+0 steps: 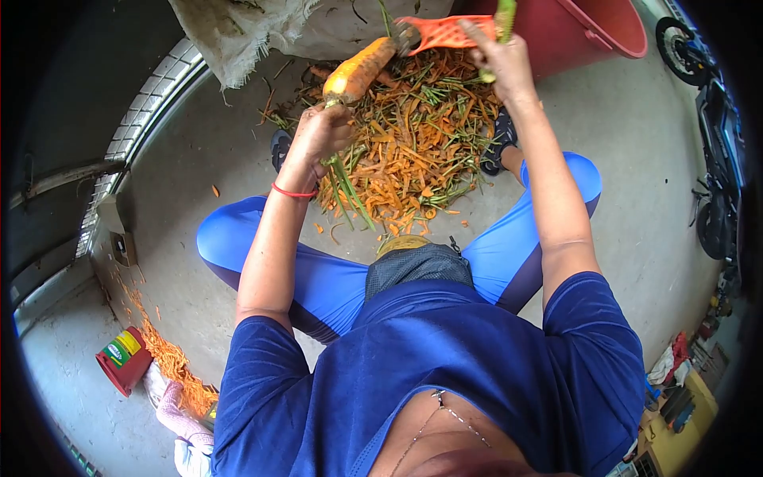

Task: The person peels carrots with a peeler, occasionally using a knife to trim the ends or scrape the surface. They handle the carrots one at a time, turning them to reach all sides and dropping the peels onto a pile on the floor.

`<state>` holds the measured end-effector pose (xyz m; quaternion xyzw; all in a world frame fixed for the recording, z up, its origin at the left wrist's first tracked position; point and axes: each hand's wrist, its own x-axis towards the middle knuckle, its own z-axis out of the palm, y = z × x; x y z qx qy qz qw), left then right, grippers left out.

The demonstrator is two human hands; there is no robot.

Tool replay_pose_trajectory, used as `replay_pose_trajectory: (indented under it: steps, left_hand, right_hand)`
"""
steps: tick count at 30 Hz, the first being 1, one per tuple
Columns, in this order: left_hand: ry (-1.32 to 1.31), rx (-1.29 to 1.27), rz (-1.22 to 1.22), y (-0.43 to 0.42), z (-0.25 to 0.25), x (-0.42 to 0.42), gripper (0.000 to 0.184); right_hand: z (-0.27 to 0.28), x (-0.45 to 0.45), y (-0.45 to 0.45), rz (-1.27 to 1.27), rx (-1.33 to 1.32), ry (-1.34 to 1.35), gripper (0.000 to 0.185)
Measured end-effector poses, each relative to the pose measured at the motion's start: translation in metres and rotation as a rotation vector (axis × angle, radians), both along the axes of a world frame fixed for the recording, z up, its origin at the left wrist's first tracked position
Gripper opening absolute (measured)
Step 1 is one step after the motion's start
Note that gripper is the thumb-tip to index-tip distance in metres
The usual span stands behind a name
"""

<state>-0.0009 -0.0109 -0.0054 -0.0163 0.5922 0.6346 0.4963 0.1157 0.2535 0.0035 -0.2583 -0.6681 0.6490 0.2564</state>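
Note:
My left hand (324, 131) is closed round the leafy end of a carrot (359, 73); cut green stalks (348, 189) hang below the fist. The carrot slants up to the right, bright orange near my hand and dirt-brown towards its far end. My right hand (505, 67) is closed round a green-handled tool (505, 20) whose working end I cannot make out. An orange-red slotted plastic piece (445, 33) lies behind those fingers; whether they touch it is unclear. Beneath both hands spreads a heap of carrot peelings and green stalks (413, 143).
A big red tub (584, 36) stands at the upper right, a whitish sack (238, 32) at the upper left. A motorcycle (715, 159) is at the right edge. Lower left are a red bucket (124, 362), more orange shreds (171, 358) and another person's pink sleeve (179, 417).

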Motion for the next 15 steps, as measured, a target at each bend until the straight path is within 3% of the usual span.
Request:
replay_pose_trajectory:
  steps: [4, 7, 11, 13, 15]
  left_hand:
    - [-0.066, 0.018, 0.003, 0.002, -0.007, -0.002, 0.023]
    - [-0.061, 0.032, -0.082, 0.006, -0.003, 0.002, 0.020]
    - [-0.063, 0.129, -0.139, 0.005, 0.012, 0.008, 0.007]
    - [-0.077, 0.167, -0.175, 0.004, 0.013, 0.007, 0.022]
    - [-0.039, 0.183, -0.184, -0.001, 0.010, 0.007, 0.020]
  right_hand:
    - [0.003, -0.010, -0.048, 0.224, 0.080, -0.205, 0.036]
    - [0.003, -0.014, -0.056, 0.291, 0.174, -0.181, 0.035]
    - [0.001, -0.009, -0.037, 0.271, 0.001, -0.168, 0.034]
    - [0.009, -0.004, -0.024, 0.241, -0.047, -0.162, 0.030]
    - [0.007, 0.004, -0.008, 0.146, -0.117, -0.098, 0.029]
